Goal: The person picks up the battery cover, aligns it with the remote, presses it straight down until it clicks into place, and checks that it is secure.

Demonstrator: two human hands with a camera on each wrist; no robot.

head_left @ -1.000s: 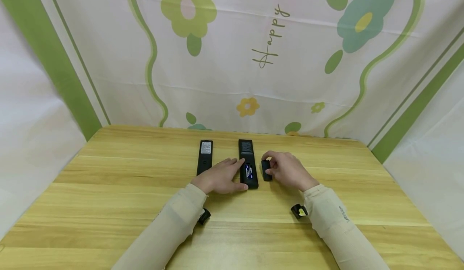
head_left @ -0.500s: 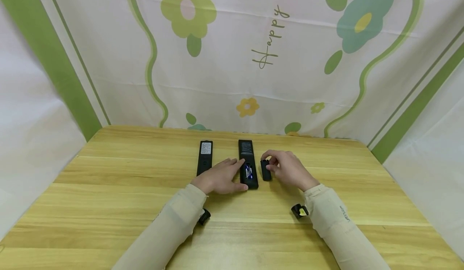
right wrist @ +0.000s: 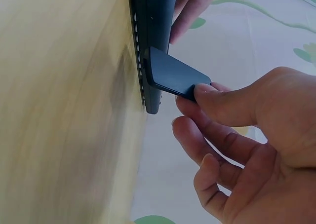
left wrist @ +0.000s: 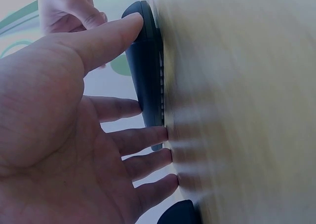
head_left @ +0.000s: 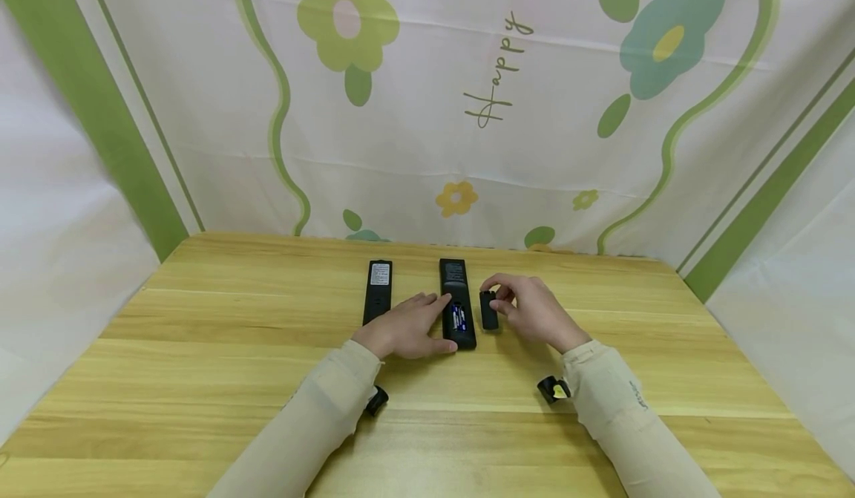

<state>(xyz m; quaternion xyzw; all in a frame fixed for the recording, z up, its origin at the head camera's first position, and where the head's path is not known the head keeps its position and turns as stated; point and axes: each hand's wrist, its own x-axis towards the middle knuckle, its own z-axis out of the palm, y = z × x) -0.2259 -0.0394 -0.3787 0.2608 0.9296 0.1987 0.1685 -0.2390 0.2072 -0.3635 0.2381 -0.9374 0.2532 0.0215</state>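
A black remote control [head_left: 455,271] lies back side up on the table, its battery compartment uncovered with blue-and-silver batteries [head_left: 459,318] inside. My left hand [head_left: 409,329] steadies it: the thumb touches its near end, the index finger its left side, as the left wrist view also shows. Other left fingertips touch the tabletop. Just right of the remote, my right hand [head_left: 534,312] pinches a black battery cover [right wrist: 173,72] between thumb and fingers. The cover [head_left: 489,312] is tilted and held off the table, apart from the remote in the head view.
A second black remote [head_left: 378,294] with a white label lies to the left, its near end hidden behind my left hand. Dark wrist cameras [head_left: 551,390] hang below both sleeves. A floral cloth [head_left: 414,142] rises behind the wooden table [head_left: 234,379].
My right hand has shifted the battery cover slightly away from me and left, and a finger has moved on it. The left hand and both remotes stay where they were.
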